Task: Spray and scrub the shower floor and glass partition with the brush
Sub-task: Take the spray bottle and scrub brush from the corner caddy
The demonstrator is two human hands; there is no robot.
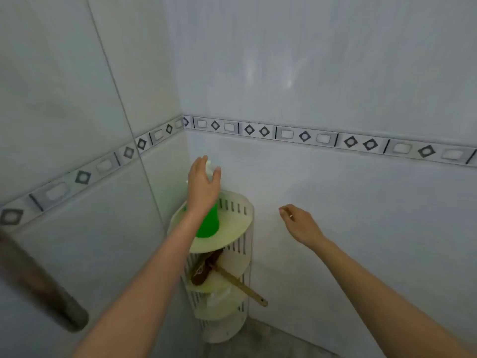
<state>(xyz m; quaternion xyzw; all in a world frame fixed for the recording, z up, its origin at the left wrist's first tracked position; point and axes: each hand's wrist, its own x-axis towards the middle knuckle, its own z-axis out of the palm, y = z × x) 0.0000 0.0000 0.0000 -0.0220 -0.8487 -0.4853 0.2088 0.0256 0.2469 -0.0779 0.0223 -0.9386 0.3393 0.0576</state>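
Observation:
A green spray bottle [208, 223] with a white trigger head [209, 168] stands on the top tier of a cream corner shelf [236, 223]. My left hand [202, 184] reaches over the bottle, thumb and fingers apart on either side of the white head; my forearm hides much of the bottle. I cannot tell whether the hand touches it. One tier lower lies a brown brush [205, 271], its wooden handle [242, 288] sticking out to the right. My right hand [300, 223] hovers in front of the right wall, loosely curled and holding nothing.
The shelf fills the corner between two pale tiled walls with a diamond-pattern border [304, 136]. A strip of grey shower floor [260, 339] shows at the bottom. A blurred dark bar [44, 280] crosses the lower left.

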